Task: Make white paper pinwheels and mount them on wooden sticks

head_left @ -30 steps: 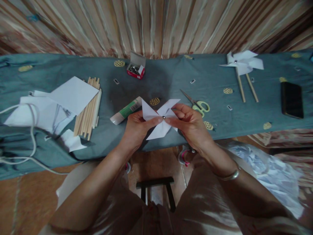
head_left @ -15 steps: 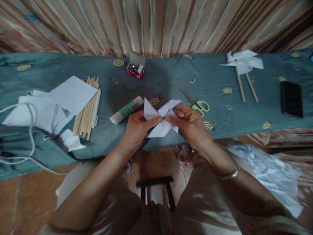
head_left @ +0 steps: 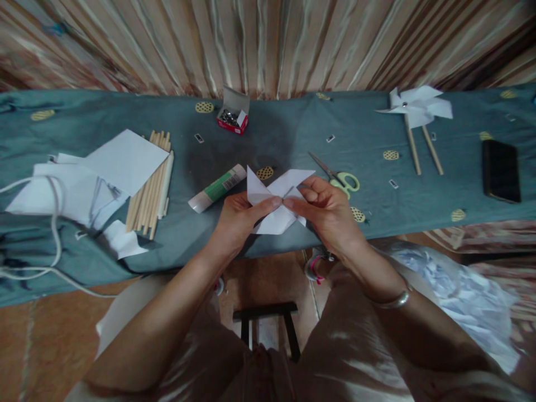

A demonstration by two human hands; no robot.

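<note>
A white paper pinwheel [head_left: 274,221] is held between both hands over the table's front edge. My left hand [head_left: 240,218] grips its left side, thumb pressed near the centre. From the right, my right hand [head_left: 326,209] pinches it, with the thumb tip also at the centre and the other fingers curled behind the paper. The two thumbs almost meet there, and what lies beneath them is hidden. A green and white glue stick [head_left: 218,188] lies just left of the pinwheel. Scissors with light green handles [head_left: 345,181] rest beyond my right hand.
An open red box of small metal pins [head_left: 232,120] stands at the back. To the left are wooden sticks [head_left: 146,184], white paper sheets [head_left: 125,159] and a white cable [head_left: 54,223]. Finished-looking pinwheels on sticks [head_left: 421,106] and a black phone [head_left: 500,170] lie on the right.
The pinwheel's upper right blade has shifted slightly outward, and its folds near the centre look a little more spread. Both hands keep their hold in nearly the same place.
</note>
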